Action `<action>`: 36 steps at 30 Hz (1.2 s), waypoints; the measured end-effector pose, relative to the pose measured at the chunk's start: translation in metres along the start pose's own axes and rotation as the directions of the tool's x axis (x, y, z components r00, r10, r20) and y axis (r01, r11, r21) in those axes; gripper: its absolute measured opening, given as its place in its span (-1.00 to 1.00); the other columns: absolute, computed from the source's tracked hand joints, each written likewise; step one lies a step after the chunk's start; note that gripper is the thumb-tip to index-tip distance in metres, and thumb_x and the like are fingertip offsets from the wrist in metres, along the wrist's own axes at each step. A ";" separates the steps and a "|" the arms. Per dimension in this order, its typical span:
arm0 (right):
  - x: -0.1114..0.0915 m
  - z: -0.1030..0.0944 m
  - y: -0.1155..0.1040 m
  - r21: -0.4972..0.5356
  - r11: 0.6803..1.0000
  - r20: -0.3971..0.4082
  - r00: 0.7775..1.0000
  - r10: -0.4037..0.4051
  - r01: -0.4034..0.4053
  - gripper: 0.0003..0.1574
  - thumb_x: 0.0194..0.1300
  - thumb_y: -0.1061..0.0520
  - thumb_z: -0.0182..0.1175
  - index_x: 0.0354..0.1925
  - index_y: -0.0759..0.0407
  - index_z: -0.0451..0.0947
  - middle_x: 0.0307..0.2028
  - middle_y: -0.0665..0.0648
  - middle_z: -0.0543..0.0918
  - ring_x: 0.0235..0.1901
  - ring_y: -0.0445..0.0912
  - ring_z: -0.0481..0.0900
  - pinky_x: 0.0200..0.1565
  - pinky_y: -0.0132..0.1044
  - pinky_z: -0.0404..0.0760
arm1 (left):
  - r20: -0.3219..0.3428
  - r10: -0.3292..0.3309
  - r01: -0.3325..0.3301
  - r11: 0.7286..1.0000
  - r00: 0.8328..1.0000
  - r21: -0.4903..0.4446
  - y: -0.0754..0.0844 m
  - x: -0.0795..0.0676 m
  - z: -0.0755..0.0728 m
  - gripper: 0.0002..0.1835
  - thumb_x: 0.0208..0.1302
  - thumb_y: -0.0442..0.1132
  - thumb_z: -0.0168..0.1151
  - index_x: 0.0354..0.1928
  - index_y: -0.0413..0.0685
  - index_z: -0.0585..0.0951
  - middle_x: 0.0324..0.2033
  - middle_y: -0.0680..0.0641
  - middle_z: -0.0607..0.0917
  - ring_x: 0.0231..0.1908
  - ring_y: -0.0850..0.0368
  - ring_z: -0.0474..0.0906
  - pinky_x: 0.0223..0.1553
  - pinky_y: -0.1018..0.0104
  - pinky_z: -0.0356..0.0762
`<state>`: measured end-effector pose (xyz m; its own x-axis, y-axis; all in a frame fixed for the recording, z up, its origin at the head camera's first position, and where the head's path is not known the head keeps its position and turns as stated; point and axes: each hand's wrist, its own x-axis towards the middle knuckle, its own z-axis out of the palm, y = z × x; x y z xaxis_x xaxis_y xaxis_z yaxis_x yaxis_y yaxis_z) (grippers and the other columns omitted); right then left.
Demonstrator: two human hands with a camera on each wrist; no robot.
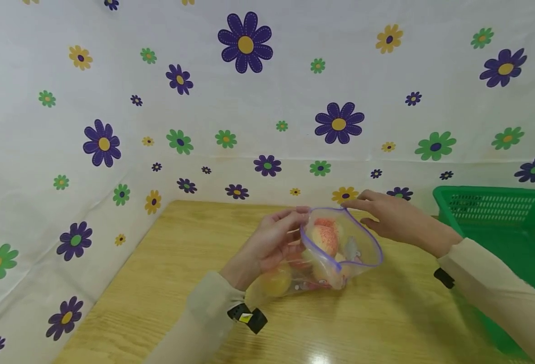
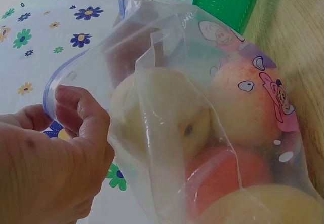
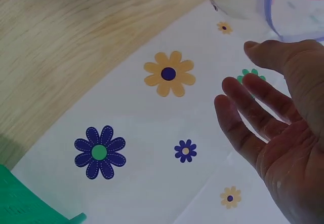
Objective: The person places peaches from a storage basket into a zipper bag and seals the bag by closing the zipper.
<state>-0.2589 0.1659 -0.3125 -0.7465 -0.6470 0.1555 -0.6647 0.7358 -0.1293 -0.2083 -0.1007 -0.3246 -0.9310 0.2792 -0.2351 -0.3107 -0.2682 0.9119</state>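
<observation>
A clear zip bag (image 1: 303,285) with a purple seal lies tilted on the wooden table, its mouth open toward the right. Inside are several round fruits: a red-speckled one (image 1: 326,240), a yellow one (image 1: 275,281) and, in the left wrist view, a pale yellow one (image 2: 157,107) with a dark pit and a red one (image 2: 228,176). My left hand (image 1: 278,240) pinches the bag's left rim between thumb and fingers. At the far right corner of the mouth, my right hand (image 1: 392,220) reaches with loosely extended fingers, its fingertip right at the purple rim.
A green plastic basket (image 1: 517,237) stands at the right, close to my right forearm. Behind the wooden table (image 1: 194,237) hangs a white sheet (image 1: 294,91) printed with flowers, which also runs along the left side. Cartoon prints mark the bag's side.
</observation>
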 end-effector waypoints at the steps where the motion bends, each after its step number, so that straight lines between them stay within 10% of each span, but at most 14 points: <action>1: 0.003 0.001 0.001 -0.002 1.000 0.011 1.000 0.001 -0.001 -0.39 0.32 0.25 0.36 0.32 0.02 0.56 0.05 0.23 0.67 -0.11 0.07 0.70 -0.09 -0.03 0.78 | -0.007 0.003 -0.003 1.000 1.000 -0.003 -0.001 0.000 0.001 -0.70 0.51 -0.25 0.13 0.20 -0.07 0.55 -0.17 0.02 0.57 -0.21 0.18 0.50 -0.35 0.50 0.63; 7: 0.016 0.006 0.005 -0.054 0.998 -0.003 0.999 -0.044 0.044 -0.61 0.32 0.23 0.37 0.11 0.07 0.69 -0.07 0.21 0.66 -0.24 -0.02 0.68 -0.19 -0.11 0.77 | 0.010 0.083 -0.084 0.979 0.996 0.186 -0.002 -0.001 0.005 -0.80 0.51 -0.28 0.02 -0.06 -0.11 0.65 -0.30 0.02 0.54 -0.33 0.19 0.44 -0.43 0.48 0.53; 10: 0.018 0.007 0.006 -0.079 0.995 -0.010 0.998 -0.056 0.055 -0.74 0.34 0.23 0.36 0.00 0.09 0.73 -0.15 0.17 0.66 -0.28 -0.05 0.66 -0.22 -0.14 0.77 | 0.045 0.171 -0.172 0.866 0.984 0.470 -0.001 -0.008 0.009 -0.67 0.52 -0.25 -0.04 -0.17 -0.17 0.74 -0.29 0.02 0.55 -0.35 0.18 0.38 -0.44 0.45 0.41; 15: 0.015 0.004 0.009 -0.146 0.987 -0.062 0.995 -0.071 0.062 -0.81 0.39 0.23 0.29 -0.05 0.09 0.72 -0.24 0.13 0.67 -0.36 -0.07 0.63 -0.37 -0.18 0.73 | 0.114 0.264 -0.237 0.498 0.958 0.834 -0.003 -0.026 0.019 -0.74 0.40 0.11 0.23 -0.26 0.13 0.72 0.05 -0.02 0.50 -0.13 0.13 0.41 -0.22 0.30 0.45; 19: 0.007 0.000 0.013 -0.179 0.983 -0.104 0.993 -0.060 0.041 -0.86 0.41 0.23 0.26 -0.08 0.09 0.68 -0.29 0.12 0.67 -0.40 -0.06 0.60 -0.45 -0.16 0.67 | 0.280 0.254 -0.316 0.114 0.926 0.942 -0.007 -0.044 0.026 -0.59 0.19 0.34 0.35 -0.23 0.22 0.62 -0.21 0.00 0.57 -0.12 0.15 0.40 -0.20 0.36 0.45; 22: -0.002 -0.003 0.018 -0.187 0.982 -0.109 0.993 -0.041 0.020 -0.85 0.41 0.22 0.27 -0.08 0.10 0.68 -0.32 0.10 0.67 -0.41 -0.06 0.58 -0.42 -0.16 0.67 | 0.418 0.266 -0.375 -0.199 0.869 0.906 -0.013 -0.054 0.028 -0.73 0.21 0.19 0.35 -0.22 0.24 0.64 -0.52 0.13 0.58 -0.29 0.27 0.40 -0.38 0.48 0.35; 26: -0.013 -0.007 0.025 -0.195 0.980 -0.115 0.992 -0.047 0.024 -0.84 0.39 0.21 0.29 -0.06 0.11 0.68 -0.32 0.08 0.68 -0.40 -0.06 0.61 -0.38 -0.14 0.71 | 0.537 0.275 -0.404 -0.418 0.798 0.814 -0.020 -0.063 0.029 -0.82 0.21 0.09 0.37 -0.27 0.25 0.63 -0.63 0.22 0.55 -0.55 0.38 0.34 -0.62 0.52 0.22; 30: -0.023 -0.014 0.030 -0.192 0.981 -0.140 0.989 -0.052 0.024 -0.82 0.37 0.23 0.30 -0.06 0.11 0.68 -0.32 0.08 0.67 -0.39 -0.07 0.61 -0.37 -0.13 0.73 | 0.602 0.279 -0.461 -0.435 0.748 0.774 -0.018 -0.062 0.026 -0.77 0.29 0.14 0.38 -0.29 0.23 0.62 -0.53 0.20 0.67 -0.50 0.35 0.44 -0.53 0.48 0.38; 36: -0.031 -0.032 0.033 -0.165 0.986 -0.179 0.984 -0.015 -0.015 -0.76 0.40 0.25 0.27 0.01 0.14 0.66 -0.30 0.09 0.69 -0.35 -0.07 0.64 -0.33 -0.09 0.73 | 0.553 0.417 -0.571 -0.095 0.721 0.816 0.012 -0.050 0.005 -0.93 0.41 -0.15 0.29 -0.19 0.05 0.66 -0.31 0.10 0.68 -0.39 0.31 0.48 -0.39 0.53 0.48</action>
<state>-0.2567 0.2170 -0.2901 -0.7189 -0.6118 0.3300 -0.6393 0.7683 0.0319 -0.1646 -0.1135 -0.2999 -0.6951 0.5993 0.3971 0.7170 0.6180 0.3224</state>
